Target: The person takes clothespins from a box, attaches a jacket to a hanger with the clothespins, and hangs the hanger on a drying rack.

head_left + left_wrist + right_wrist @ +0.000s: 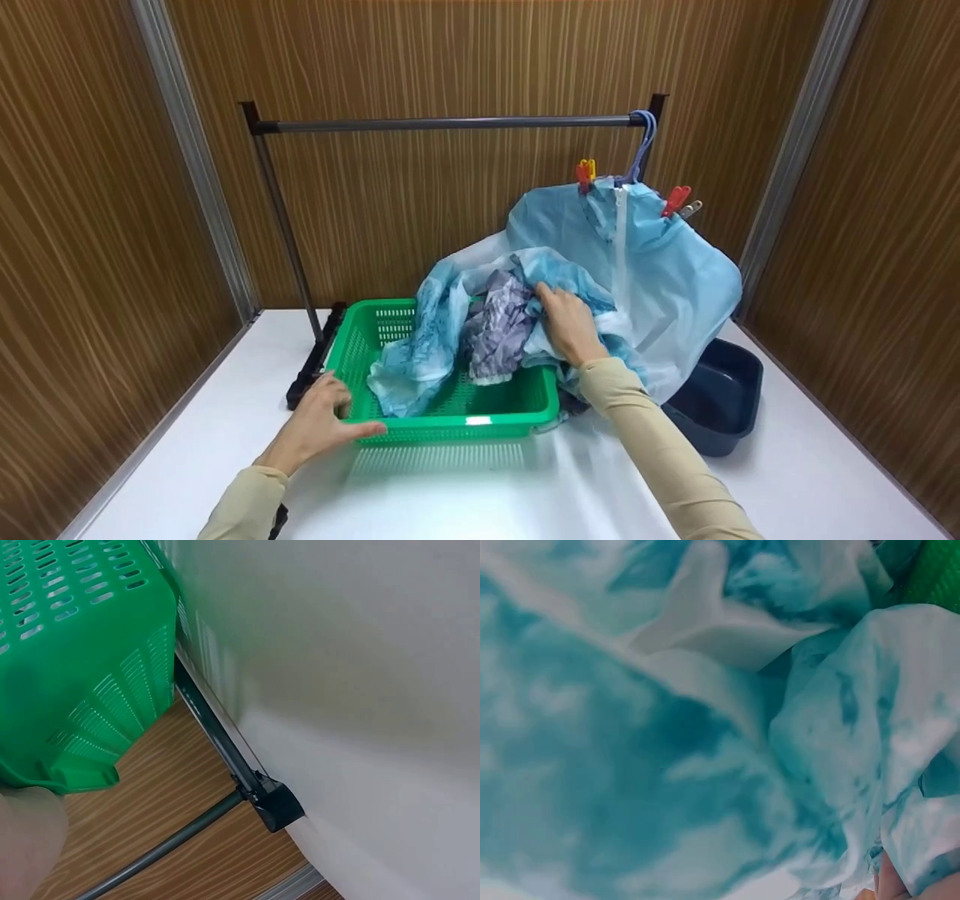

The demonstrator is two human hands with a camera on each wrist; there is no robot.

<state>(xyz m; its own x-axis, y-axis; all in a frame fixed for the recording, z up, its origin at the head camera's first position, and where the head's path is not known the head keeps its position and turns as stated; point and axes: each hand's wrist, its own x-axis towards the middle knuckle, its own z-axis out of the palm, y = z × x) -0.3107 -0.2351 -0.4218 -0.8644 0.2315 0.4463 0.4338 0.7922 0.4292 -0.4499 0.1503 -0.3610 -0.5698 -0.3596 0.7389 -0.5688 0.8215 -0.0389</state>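
A blue-and-white zip jacket (660,285) hangs from a light-blue hanger (643,146) at the right end of a rack. Clothes pegs (677,199) clip its top on both sides. Its lower cloth drapes leftward into a green basket (442,424), where a crumpled purple cloth (496,330) also shows. With curled fingers my right hand (571,322) grips a bunch of the jacket beside the purple cloth. Blue-and-white folds fill most of the right wrist view. My left hand (319,416) holds the basket's front left corner, thumb along the front rim.
A dark metal rack (450,123) stands behind the basket, its black foot (307,375) close to the basket's left side. On the right, a dark blue basin (720,397) sits partly behind the jacket. Wood-patterned walls enclose the white table (187,420) on three sides.
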